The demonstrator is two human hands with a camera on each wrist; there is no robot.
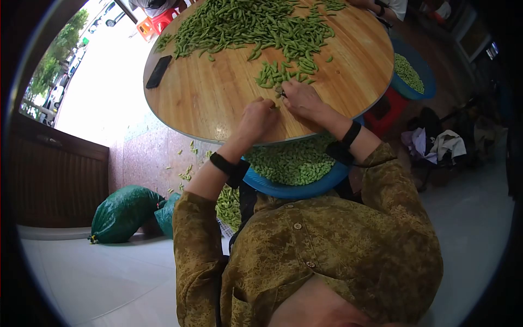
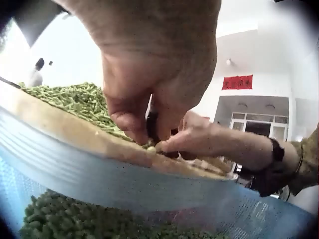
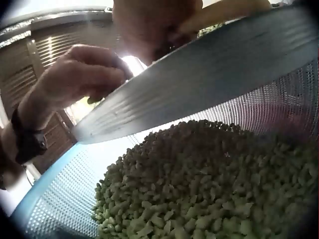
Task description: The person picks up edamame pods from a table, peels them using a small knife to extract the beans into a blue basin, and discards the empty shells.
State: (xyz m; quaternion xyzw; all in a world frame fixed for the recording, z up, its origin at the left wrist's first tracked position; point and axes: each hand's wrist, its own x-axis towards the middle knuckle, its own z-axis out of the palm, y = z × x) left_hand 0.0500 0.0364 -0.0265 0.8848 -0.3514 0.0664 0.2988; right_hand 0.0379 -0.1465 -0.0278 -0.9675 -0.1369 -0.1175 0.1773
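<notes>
Near the front edge of the round wooden table [image 1: 218, 111], my left hand [image 1: 260, 118] pinches a green bean pod [image 3: 93, 101], which shows under its fingertips in the right wrist view. My right hand [image 1: 303, 99] is just to the right, fingers curled at a small dark object [image 1: 280, 92] that the hand partly covers. In the left wrist view a pale green bean [image 2: 151, 149] shows between the two hands' fingertips. Beyond the right hand lies a small batch of pods [image 1: 269, 75], in front of a large heap of pods [image 1: 234, 27].
Against the table's front edge, a blue mesh basket [image 1: 294, 192] holds shelled beans [image 1: 291, 163]. Another blue basin [image 1: 426, 87] of beans stands at right over a red stool [image 1: 385, 111]. A black phone [image 1: 159, 72] lies at the table's left. Green sacks [image 1: 128, 213] sit on the floor.
</notes>
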